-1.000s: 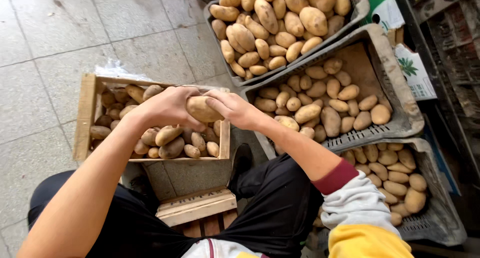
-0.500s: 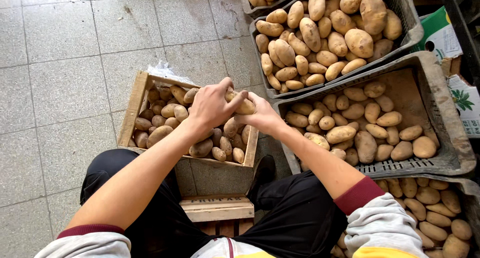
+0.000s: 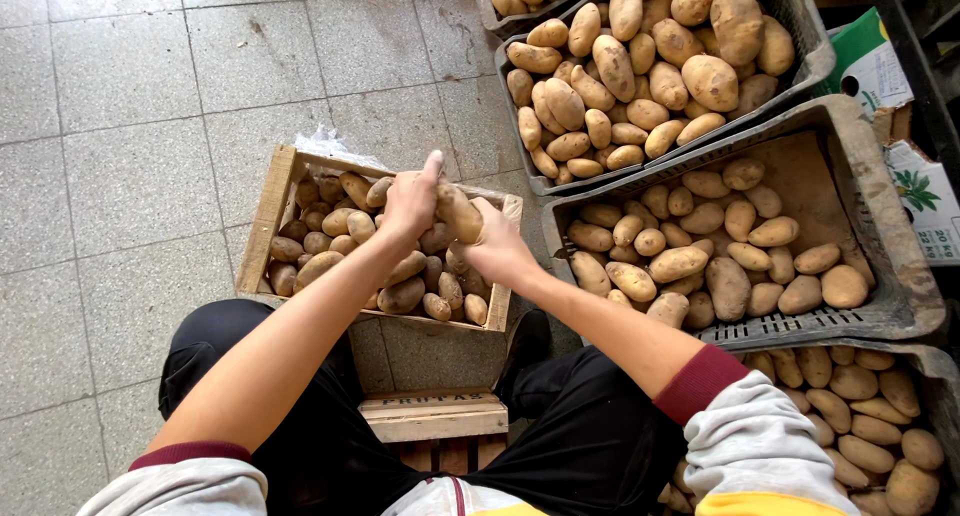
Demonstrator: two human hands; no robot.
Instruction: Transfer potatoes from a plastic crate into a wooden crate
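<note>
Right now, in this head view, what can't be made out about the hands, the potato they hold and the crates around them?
- Potato in head view: its underside and how the fingers grip it, covered by the left hand and right hand.
- Wooden crate: its lower layers, buried under the top potatoes; part of its contents hidden by both hands.
- Grey plastic crate at lower right: cut off by the frame edge and the sleeve.
- Cardboard box: cut off at the right edge.

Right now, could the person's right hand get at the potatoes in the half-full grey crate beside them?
Probably yes. The right hand sits just left of the grey crate, whose top is open, with nothing between them. But it and the left hand both hold a potato over the wooden crate.
</note>
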